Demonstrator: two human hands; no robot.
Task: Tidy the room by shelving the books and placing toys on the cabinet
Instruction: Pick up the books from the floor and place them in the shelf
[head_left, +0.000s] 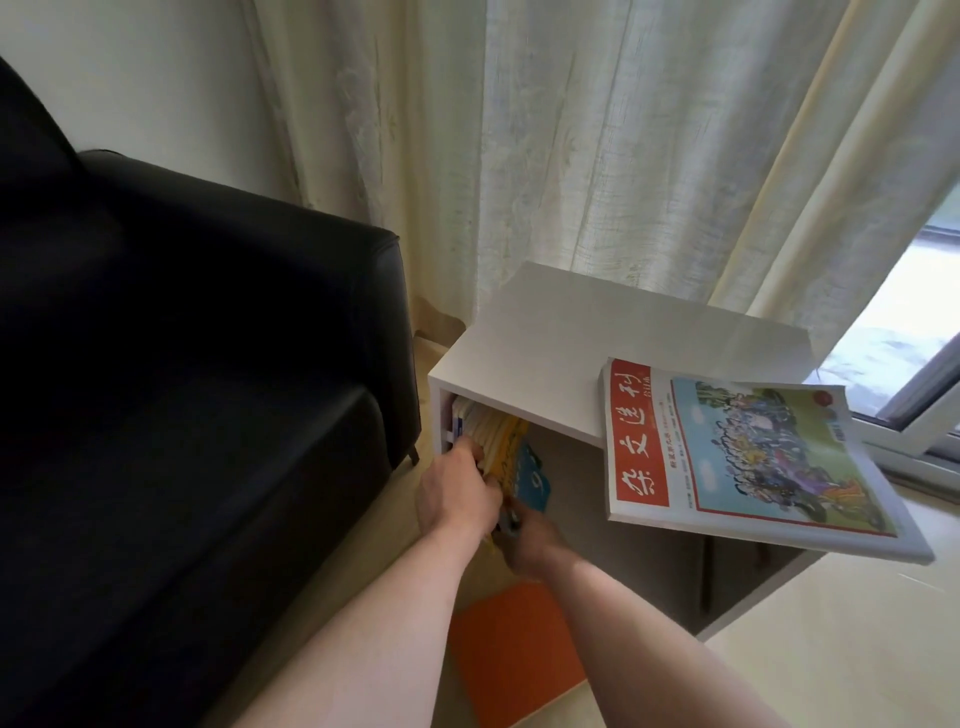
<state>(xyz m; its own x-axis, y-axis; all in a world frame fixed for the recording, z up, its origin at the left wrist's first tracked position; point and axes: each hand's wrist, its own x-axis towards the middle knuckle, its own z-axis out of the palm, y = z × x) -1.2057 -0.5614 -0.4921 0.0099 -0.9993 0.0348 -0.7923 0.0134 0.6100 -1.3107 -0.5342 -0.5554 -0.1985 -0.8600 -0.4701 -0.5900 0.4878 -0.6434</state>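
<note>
A low white cabinet (524, 343) stands by the curtain, its open front facing me. Several books (493, 434) stand upright at the left end of its shelf, with a blue-covered book (535, 480) outermost and leaning out. My left hand (457, 491) grips the front edges of these books, fingers curled round them. My right hand (527, 538) is just below and in shadow, holding the lower edge of the leaning books. A thick magazine with a red title band (737, 452) lies on the cabinet's top, overhanging its right front corner. An orange book (514, 649) lies on the floor beneath my arms.
A black leather sofa (182, 364) fills the left side, its arm close to the cabinet. Cream curtains (597, 145) hang behind. A window frame (919, 415) is at the right. Pale floor (841, 639) spreads at the lower right.
</note>
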